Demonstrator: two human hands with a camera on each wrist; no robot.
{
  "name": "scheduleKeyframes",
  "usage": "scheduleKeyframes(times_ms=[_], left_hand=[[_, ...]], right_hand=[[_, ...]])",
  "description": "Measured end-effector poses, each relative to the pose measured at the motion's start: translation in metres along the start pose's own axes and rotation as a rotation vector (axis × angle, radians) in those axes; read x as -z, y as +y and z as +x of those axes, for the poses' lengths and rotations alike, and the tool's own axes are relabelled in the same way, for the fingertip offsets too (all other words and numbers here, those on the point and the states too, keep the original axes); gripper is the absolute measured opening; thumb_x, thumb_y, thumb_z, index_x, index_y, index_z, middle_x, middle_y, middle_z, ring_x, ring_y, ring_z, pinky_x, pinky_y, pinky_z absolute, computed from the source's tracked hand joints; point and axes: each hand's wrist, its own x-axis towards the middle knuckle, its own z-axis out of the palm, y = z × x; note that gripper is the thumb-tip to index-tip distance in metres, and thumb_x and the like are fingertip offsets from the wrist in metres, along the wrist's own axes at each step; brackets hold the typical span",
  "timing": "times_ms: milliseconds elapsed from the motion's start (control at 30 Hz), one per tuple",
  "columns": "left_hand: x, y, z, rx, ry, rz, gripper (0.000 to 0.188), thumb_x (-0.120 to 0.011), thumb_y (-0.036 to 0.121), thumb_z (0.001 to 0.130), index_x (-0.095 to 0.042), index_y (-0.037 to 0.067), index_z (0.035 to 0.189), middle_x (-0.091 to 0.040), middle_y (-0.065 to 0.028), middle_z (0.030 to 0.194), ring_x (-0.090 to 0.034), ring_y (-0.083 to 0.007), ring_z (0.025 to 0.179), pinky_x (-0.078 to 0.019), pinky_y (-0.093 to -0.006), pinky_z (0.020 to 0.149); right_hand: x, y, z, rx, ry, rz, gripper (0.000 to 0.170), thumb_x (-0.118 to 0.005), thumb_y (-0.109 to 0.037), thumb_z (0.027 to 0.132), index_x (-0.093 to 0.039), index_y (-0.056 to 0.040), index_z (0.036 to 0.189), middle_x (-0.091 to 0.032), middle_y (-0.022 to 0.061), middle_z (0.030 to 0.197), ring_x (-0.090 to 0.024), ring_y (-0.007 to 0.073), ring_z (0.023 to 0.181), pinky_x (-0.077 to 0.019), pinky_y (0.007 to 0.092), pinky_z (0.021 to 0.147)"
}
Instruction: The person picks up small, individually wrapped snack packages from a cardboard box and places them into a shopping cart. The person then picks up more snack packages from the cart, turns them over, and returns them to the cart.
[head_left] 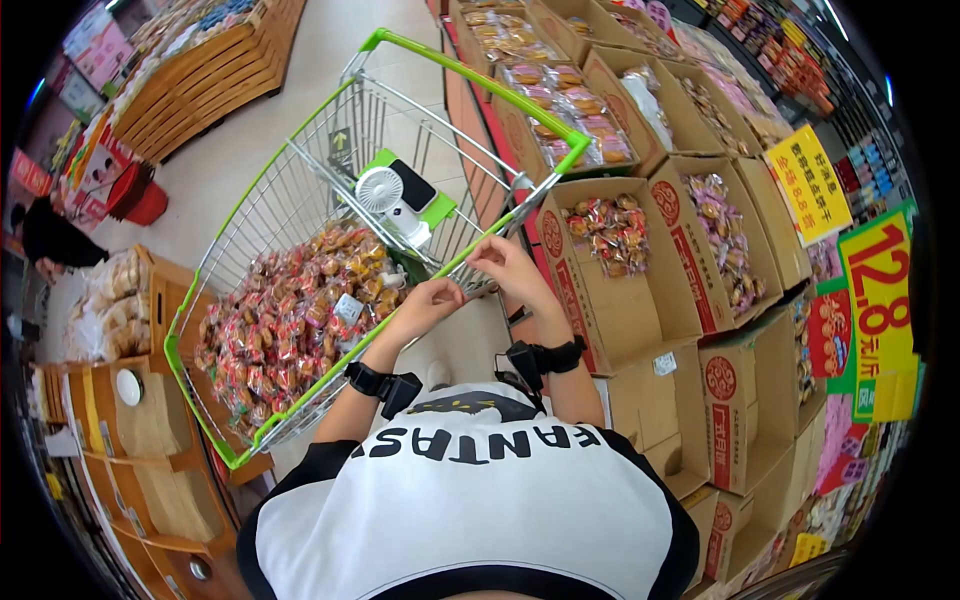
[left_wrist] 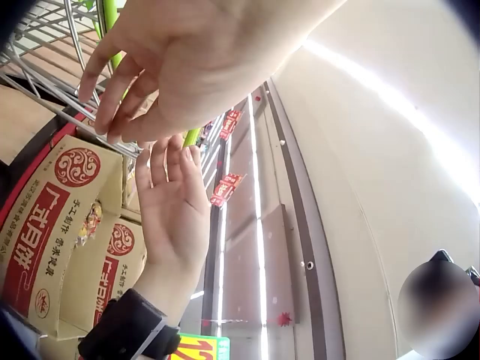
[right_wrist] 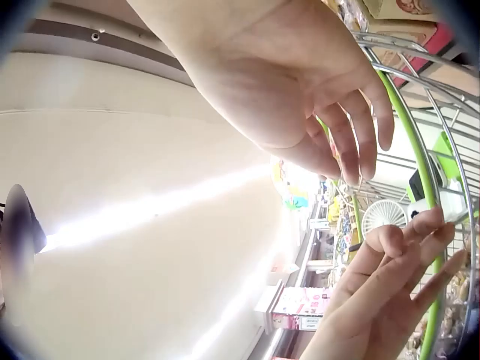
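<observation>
In the head view, my left hand (head_left: 428,306) and right hand (head_left: 505,270) are close together by the near side rail of a green-rimmed wire cart (head_left: 330,372). Nothing shows in either hand. The left wrist view has the left hand (left_wrist: 176,71) above with fingers slightly bent, and the right hand (left_wrist: 176,217) palm up below it. Loosely bent fingers show on the right hand (right_wrist: 307,97) in the right wrist view, with the left hand (right_wrist: 379,292) below. Whether a fingertip touches the rail, I cannot tell. Many wrapped items (head_left: 290,330) lie in the cart.
A white fan (head_left: 380,190) and a dark phone (head_left: 411,185) are at the cart's far end. Cardboard boxes (head_left: 625,300) of packaged food line the right side, with a yellow price sign (head_left: 880,300). Wooden shelving (head_left: 150,440) stands at the left.
</observation>
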Motion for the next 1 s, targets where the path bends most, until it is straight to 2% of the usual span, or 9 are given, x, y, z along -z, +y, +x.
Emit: scheduleKeyframes(times_ms=[67, 300, 400, 600, 633, 667, 767, 967, 1000], left_hand=[[-0.003, -0.007, 0.012, -0.092, -0.058, 0.007, 0.004, -0.050, 0.003, 0.075, -0.047, 0.003, 0.073, -0.054, -0.0035, 0.083, -0.049, -0.0085, 0.076, -0.0387, -0.0200, 0.069], [-0.026, 0.023, 0.043, -0.100, -0.165, -0.011, 0.003, -0.051, 0.000, 0.074, -0.048, 0.001, 0.073, -0.053, -0.0044, 0.083, -0.048, -0.0094, 0.077, -0.0388, -0.0206, 0.071], [-0.036, 0.028, 0.063, -0.125, -0.197, 0.028, 0.001, -0.051, 0.000, 0.073, -0.050, 0.001, 0.073, -0.053, -0.0040, 0.082, -0.049, -0.0088, 0.076, -0.0396, -0.0202, 0.068], [-0.064, 0.044, 0.085, -0.132, -0.262, 0.066, 0.002, -0.049, -0.001, 0.072, -0.050, 0.001, 0.072, -0.053, -0.0033, 0.080, -0.049, -0.0085, 0.073, -0.0405, -0.0202, 0.065], [-0.069, 0.045, 0.089, -0.152, -0.293, 0.061, 0.002, -0.049, -0.001, 0.071, -0.050, 0.001, 0.072, -0.053, -0.0033, 0.080, -0.050, -0.0085, 0.072, -0.0407, -0.0202, 0.064], [-0.075, 0.046, 0.092, -0.160, -0.310, -0.009, 0.002, -0.050, 0.001, 0.070, -0.050, 0.002, 0.071, -0.053, -0.0003, 0.072, -0.051, -0.0081, 0.068, -0.0393, -0.0202, 0.064], [-0.087, 0.038, 0.106, -0.173, -0.345, 0.004, 0.001, -0.050, 0.001, 0.070, -0.049, 0.002, 0.070, -0.053, -0.0004, 0.073, -0.050, -0.0079, 0.069, -0.0392, -0.0206, 0.065], [-0.107, 0.036, 0.128, -0.157, -0.352, 0.123, 0.003, -0.051, -0.001, 0.065, -0.050, 0.001, 0.067, -0.052, -0.0027, 0.070, -0.050, -0.0102, 0.070, -0.0393, -0.0225, 0.065], [-0.110, 0.036, 0.132, -0.186, -0.345, 0.162, 0.003, -0.051, -0.001, 0.065, -0.049, 0.000, 0.066, -0.051, -0.0033, 0.069, -0.050, -0.0104, 0.069, -0.0393, -0.0228, 0.065]], right_hand=[[0.011, 0.004, -0.004, 0.007, 0.050, 0.025, 0.005, -0.052, -0.002, 0.072, -0.049, -0.0015, 0.077, -0.053, 0.0024, 0.073, -0.051, 0.0100, 0.069, -0.0406, 0.0221, 0.065], [0.061, -0.009, -0.016, 0.052, 0.209, 0.004, 0.005, -0.053, -0.002, 0.073, -0.050, -0.0021, 0.077, -0.053, 0.0019, 0.072, -0.052, 0.0094, 0.071, -0.0406, 0.0218, 0.066], [0.083, -0.020, -0.027, -0.010, 0.379, 0.081, 0.005, -0.052, -0.001, 0.073, -0.049, -0.0023, 0.077, -0.054, 0.0026, 0.073, -0.052, 0.0097, 0.071, -0.0409, 0.0211, 0.068], [0.128, -0.005, -0.049, -0.027, 0.604, 0.115, 0.007, -0.053, -0.002, 0.073, -0.050, -0.0029, 0.079, -0.054, 0.0026, 0.073, -0.052, 0.0090, 0.068, -0.0401, 0.0201, 0.061], [0.133, 0.001, -0.054, -0.027, 0.615, 0.116, 0.007, -0.053, -0.002, 0.073, -0.050, -0.0029, 0.079, -0.054, 0.0026, 0.073, -0.052, 0.0090, 0.068, -0.0401, 0.0201, 0.061], [0.138, 0.006, -0.057, -0.053, 0.646, 0.157, 0.007, -0.053, -0.003, 0.073, -0.050, -0.0028, 0.080, -0.054, 0.0027, 0.073, -0.052, 0.0088, 0.067, -0.0397, 0.0199, 0.059], [0.150, 0.021, -0.065, -0.116, 0.704, 0.166, 0.008, -0.054, -0.005, 0.074, -0.051, -0.0025, 0.081, -0.054, 0.0031, 0.073, -0.052, 0.0083, 0.066, -0.0389, 0.0194, 0.057], [0.170, 0.029, -0.078, -0.192, 0.725, 0.158, 0.009, -0.053, -0.006, 0.074, -0.052, -0.0033, 0.083, -0.055, 0.0029, 0.071, -0.052, 0.0084, 0.067, -0.0386, 0.0192, 0.057], [0.174, 0.031, -0.079, -0.179, 0.727, 0.171, 0.010, -0.053, -0.006, 0.074, -0.052, -0.0036, 0.083, -0.055, 0.0028, 0.070, -0.051, 0.0078, 0.064, -0.0380, 0.0187, 0.054]])
